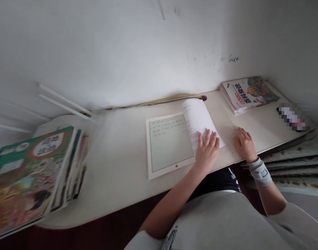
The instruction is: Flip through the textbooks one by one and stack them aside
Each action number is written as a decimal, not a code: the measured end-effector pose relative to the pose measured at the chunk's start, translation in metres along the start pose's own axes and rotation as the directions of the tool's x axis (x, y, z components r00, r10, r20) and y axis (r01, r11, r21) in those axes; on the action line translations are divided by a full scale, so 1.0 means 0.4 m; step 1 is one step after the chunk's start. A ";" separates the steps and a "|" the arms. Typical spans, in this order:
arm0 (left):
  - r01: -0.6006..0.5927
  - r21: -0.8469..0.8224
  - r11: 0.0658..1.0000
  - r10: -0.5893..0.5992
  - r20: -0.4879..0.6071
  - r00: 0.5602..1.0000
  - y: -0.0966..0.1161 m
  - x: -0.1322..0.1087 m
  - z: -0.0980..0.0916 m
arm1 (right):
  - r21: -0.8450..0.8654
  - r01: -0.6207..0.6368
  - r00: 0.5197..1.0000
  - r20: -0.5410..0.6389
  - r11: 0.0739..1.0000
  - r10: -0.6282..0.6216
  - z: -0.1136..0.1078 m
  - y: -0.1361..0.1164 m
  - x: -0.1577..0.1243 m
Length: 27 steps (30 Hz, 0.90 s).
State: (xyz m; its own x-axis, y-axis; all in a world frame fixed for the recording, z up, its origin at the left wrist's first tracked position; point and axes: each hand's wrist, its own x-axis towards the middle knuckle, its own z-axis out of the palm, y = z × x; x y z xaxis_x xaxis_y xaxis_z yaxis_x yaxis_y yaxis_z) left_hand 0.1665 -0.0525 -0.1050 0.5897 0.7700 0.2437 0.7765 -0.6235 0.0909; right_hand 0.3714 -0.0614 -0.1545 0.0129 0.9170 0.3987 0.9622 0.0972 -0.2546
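My left hand (207,150) lies with fingers stretched out on a printed white paper (197,116), near its lower edge. This paper overlaps the right part of a white-framed tablet (169,146), whose greyish screen shows several lines of dark characters. A small red mark sits on the tablet's lower frame. To the right of the paper, my right hand (244,143) rests on the desk (117,146), fingers extended and holding nothing. A grey band (260,171) wraps the right wrist.
At the left lies a thick stack of colourful books (31,177). Another stack of booklets (248,93) lies at the back right, with a phone (292,117) beside it, partly blurred. A yellow cable (159,100) runs along the wall. Folded patterned cloth (294,163) hangs at the right.
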 end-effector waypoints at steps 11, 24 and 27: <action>-0.008 -0.005 1.000 0.008 0.016 1.000 0.028 0.034 0.005 | -0.063 0.045 0.999 0.034 0.997 -0.043 -0.010 -0.014 0.003; -0.057 -0.005 0.998 0.057 0.066 0.996 0.059 -0.003 -0.005 | -0.152 0.049 0.997 0.059 0.987 -0.041 -0.016 -0.035 0.006; -0.067 -0.013 0.998 0.068 0.070 0.995 0.056 -0.001 -0.012 | -0.162 0.051 0.998 0.054 0.986 -0.043 -0.014 -0.039 0.006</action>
State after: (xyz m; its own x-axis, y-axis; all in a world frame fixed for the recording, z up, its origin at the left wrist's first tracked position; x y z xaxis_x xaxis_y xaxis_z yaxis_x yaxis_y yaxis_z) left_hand 0.1826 -0.0676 -0.0983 0.6552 0.7333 0.1814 0.7320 -0.6757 0.0871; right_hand 0.3579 -0.0631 -0.1446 -0.0431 0.9315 0.3613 0.9929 0.0801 -0.0880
